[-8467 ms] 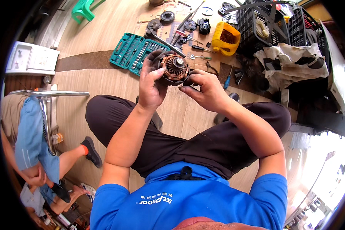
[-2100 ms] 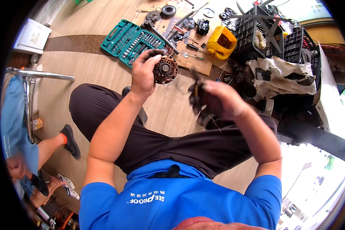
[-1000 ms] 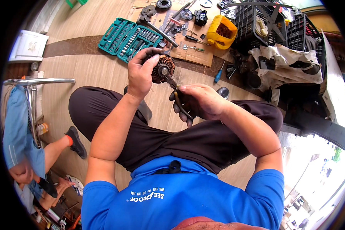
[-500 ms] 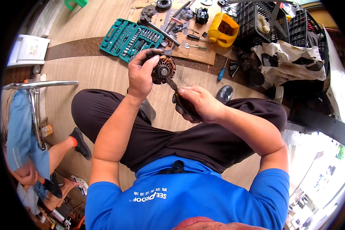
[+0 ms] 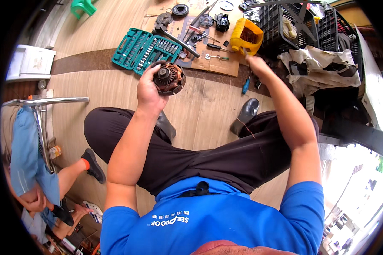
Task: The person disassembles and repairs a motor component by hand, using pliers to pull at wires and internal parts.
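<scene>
A dark, round motor armature (image 5: 169, 78) with copper windings and a ribbed centre sits in my left hand (image 5: 151, 87), whose fingers are closed around its left side. My right arm is stretched forward to the right, and my right hand (image 5: 256, 64) is at the near rim of a cut-open yellow plastic jug (image 5: 238, 41). Reddish-brown wire scraps (image 5: 252, 33) lie inside the jug. The right fingers look closed around the pliers, though hand and tool are mostly hidden. A thin copper strand (image 5: 245, 127) shows by my right knee.
Ahead lies an open green socket set (image 5: 134, 49). Cardboard (image 5: 225, 67) carries screwdrivers and dismantled parts. A blue-handled screwdriver (image 5: 246, 86) is on the floor, near black crates (image 5: 281, 25) and a draped cloth (image 5: 323, 59). At left, another person's leg (image 5: 72, 174) extends beside a metal rail (image 5: 59, 100).
My right hand has moved from the armature up and right to the yellow jug. The armature has tilted in my left hand and moved slightly left. A copper strand now shows near my right knee.
</scene>
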The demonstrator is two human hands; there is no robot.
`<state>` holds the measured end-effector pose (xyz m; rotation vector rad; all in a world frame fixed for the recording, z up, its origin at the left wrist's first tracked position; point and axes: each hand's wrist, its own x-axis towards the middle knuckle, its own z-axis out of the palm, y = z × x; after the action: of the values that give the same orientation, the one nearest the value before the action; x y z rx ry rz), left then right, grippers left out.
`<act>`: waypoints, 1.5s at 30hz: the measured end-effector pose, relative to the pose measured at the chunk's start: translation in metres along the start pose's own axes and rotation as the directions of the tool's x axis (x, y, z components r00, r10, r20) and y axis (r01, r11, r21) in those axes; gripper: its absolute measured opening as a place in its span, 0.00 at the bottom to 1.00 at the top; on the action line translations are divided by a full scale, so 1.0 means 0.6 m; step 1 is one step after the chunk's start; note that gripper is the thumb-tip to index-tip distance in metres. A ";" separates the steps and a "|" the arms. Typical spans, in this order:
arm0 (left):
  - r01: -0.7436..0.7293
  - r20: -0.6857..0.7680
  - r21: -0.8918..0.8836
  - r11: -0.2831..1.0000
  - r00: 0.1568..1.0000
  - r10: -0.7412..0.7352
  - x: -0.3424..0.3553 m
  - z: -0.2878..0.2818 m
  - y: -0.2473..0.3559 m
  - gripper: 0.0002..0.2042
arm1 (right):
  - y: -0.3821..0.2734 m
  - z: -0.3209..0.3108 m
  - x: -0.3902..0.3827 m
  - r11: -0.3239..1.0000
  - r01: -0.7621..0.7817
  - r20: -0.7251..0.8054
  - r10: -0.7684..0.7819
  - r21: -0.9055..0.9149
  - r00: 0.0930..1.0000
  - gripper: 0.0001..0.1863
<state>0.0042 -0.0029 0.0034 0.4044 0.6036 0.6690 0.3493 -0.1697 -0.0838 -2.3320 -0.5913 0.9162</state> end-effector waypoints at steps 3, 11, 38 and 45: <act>0.068 0.018 -0.058 0.996 0.998 -0.067 0.001 -0.021 0.006 0.13 | 0.061 0.053 0.011 0.796 -0.065 0.121 0.172 -0.602 0.978 0.27; 0.046 0.002 0.002 0.999 0.999 -0.046 -0.010 -0.015 0.013 0.13 | 0.056 0.133 0.007 0.715 0.057 0.113 0.031 -0.697 0.993 0.31; -0.082 0.001 0.255 0.963 0.996 0.084 -0.051 0.045 -0.032 0.08 | -0.279 0.071 -0.330 0.227 0.854 0.417 -0.795 -0.468 0.439 0.05; -0.106 -0.044 0.291 0.951 0.991 0.124 -0.070 0.074 -0.027 0.08 | -0.271 0.062 -0.337 0.204 0.834 0.407 -0.798 -0.513 0.446 0.06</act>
<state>0.0134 -0.0501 0.0446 0.6972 0.7443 0.7089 0.1560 -0.1521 0.0921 -1.9266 -2.2464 0.1889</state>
